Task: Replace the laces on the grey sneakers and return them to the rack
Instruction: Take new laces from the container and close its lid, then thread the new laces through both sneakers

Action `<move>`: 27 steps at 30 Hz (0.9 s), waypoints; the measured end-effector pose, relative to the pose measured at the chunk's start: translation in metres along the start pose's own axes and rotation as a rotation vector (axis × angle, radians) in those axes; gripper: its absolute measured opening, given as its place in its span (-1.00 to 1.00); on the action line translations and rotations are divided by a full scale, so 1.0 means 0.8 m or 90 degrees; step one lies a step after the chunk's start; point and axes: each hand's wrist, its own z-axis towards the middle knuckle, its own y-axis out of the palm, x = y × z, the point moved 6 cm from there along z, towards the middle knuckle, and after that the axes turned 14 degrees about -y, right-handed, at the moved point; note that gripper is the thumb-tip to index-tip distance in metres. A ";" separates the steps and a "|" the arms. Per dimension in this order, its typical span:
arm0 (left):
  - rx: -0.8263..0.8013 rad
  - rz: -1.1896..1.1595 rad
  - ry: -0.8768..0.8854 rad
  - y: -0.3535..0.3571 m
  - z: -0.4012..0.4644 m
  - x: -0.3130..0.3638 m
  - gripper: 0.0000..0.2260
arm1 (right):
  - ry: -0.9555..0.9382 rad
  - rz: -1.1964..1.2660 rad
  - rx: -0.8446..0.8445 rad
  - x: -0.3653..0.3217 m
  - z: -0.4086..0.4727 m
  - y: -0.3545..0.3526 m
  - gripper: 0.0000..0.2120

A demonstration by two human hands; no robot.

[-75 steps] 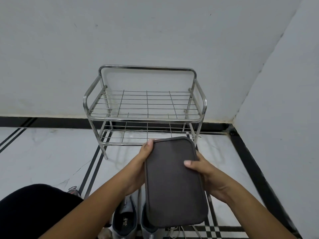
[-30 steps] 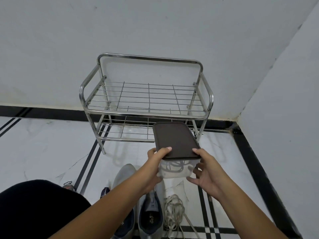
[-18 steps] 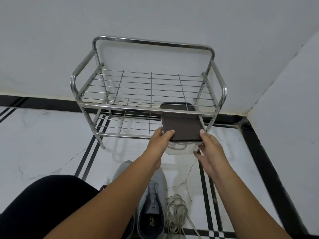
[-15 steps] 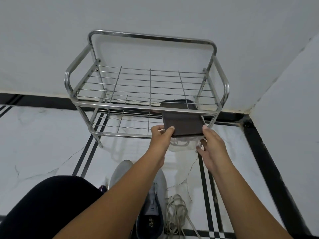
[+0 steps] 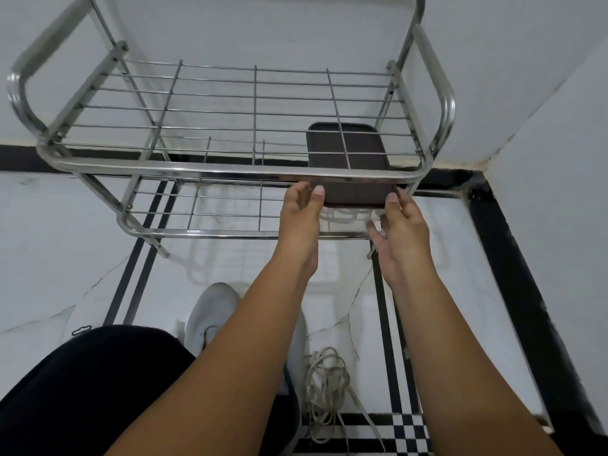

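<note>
Grey sneakers (image 5: 214,311) on floor by loose laces (image 5: 325,383). Left hand (image 5: 301,218) and right hand (image 5: 399,235), grip spread, steady box (image 5: 352,172) on rack (image 5: 230,169) lower shelf. Risk: overhanging box tips off.

Grey mesh sneakers (image 5: 210,311) on the tiled floor, toes toward the steel two-shelf rack (image 5: 230,172), partly hidden by an arm, loose beige laces (image 5: 324,386) piled just right of them
</note>
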 end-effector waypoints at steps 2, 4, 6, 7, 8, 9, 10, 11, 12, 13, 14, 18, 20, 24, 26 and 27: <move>0.007 0.005 0.002 0.002 0.005 -0.001 -0.71 | 0.001 0.000 0.001 0.005 0.006 0.001 -0.66; 0.011 0.006 0.010 0.001 0.007 -0.001 -0.69 | -0.009 -0.004 -0.001 0.008 0.009 0.003 -0.65; 0.012 0.009 0.010 0.001 0.010 -0.003 -0.69 | -0.019 -0.016 -0.001 0.009 0.010 0.004 -0.65; 0.011 0.012 0.008 0.000 0.010 -0.004 -0.68 | -0.022 -0.023 0.000 0.010 0.010 0.005 -0.66; 0.009 0.016 0.007 0.000 0.010 -0.005 -0.67 | -0.026 -0.033 0.005 0.010 0.010 0.004 -0.68; 0.007 0.023 0.007 -0.001 0.008 -0.005 -0.66 | -0.031 -0.041 0.017 0.008 0.006 0.004 -0.72; 0.009 0.035 0.010 0.000 0.006 -0.005 -0.65 | -0.034 -0.059 0.042 0.007 0.004 0.002 -0.77; 0.020 0.049 0.013 -0.002 0.004 -0.005 -0.64 | -0.042 -0.086 0.081 0.007 0.000 -0.004 -0.80; 0.040 0.060 0.016 -0.006 0.001 -0.006 -0.64 | -0.055 -0.121 0.130 0.008 -0.005 -0.013 -0.83; 0.072 0.065 0.019 -0.012 -0.002 -0.006 -0.66 | -0.063 -0.146 0.177 0.010 -0.012 -0.022 -0.82; 0.109 0.064 0.024 -0.021 -0.006 -0.007 -0.69 | -0.077 -0.164 0.218 0.013 -0.021 -0.033 -0.78; 0.225 0.231 0.098 -0.068 -0.021 -0.026 -0.82 | -0.066 -0.462 0.125 0.055 -0.068 -0.076 -0.69; 0.223 0.464 0.113 -0.090 -0.026 -0.059 -0.80 | -0.024 -0.684 -0.056 0.108 -0.108 -0.094 -0.73; 0.272 0.881 -0.049 -0.145 -0.047 -0.160 -0.52 | 0.051 -0.899 -0.279 0.223 -0.215 -0.121 -0.62; 0.322 0.975 -0.132 -0.175 -0.073 -0.200 -0.42 | -0.005 -0.957 -0.391 0.256 -0.265 -0.124 -0.52; 0.339 0.982 -0.152 -0.189 -0.086 -0.218 -0.41 | -0.033 -0.968 -0.455 0.267 -0.288 -0.131 -0.44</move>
